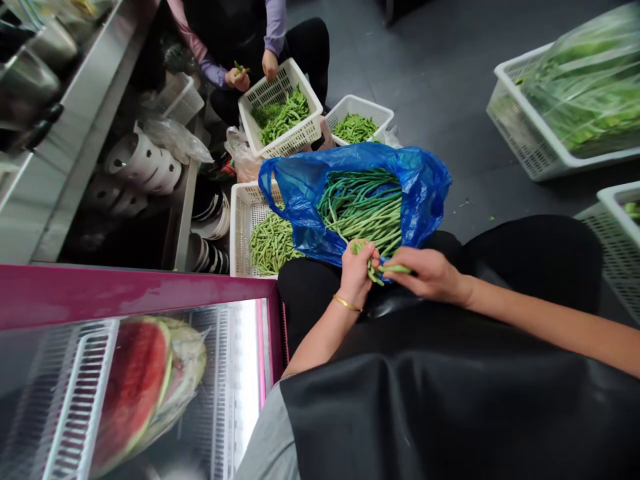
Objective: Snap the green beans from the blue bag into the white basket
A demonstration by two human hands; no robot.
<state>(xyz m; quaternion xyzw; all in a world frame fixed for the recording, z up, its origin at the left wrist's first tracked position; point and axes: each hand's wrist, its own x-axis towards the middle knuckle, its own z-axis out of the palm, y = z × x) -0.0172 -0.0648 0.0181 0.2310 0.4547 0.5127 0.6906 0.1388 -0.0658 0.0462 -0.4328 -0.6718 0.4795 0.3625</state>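
My left hand [356,267] is closed around a few green long beans [374,273], with short ends sticking out of the fist. Close beside it, my right hand [425,272] pinches pieces of the same beans between thumb and fingers. Both hands are over my lap at the near edge of an open blue plastic bag [305,223]. Inside the bag lie many uncut long beans [367,207]. Left of the bag, a white basket [241,230] holds short bean pieces [273,247], partly covered by the bag.
Opposite me, a co-worker's hands [237,79] hold green pieces over a white basket [290,143]. Another basket [385,115] of pieces stands behind the bag. Crates of greens [545,157] stand right. A glass-fronted fridge [240,283] with watermelon and a steel counter [75,127] border my left.
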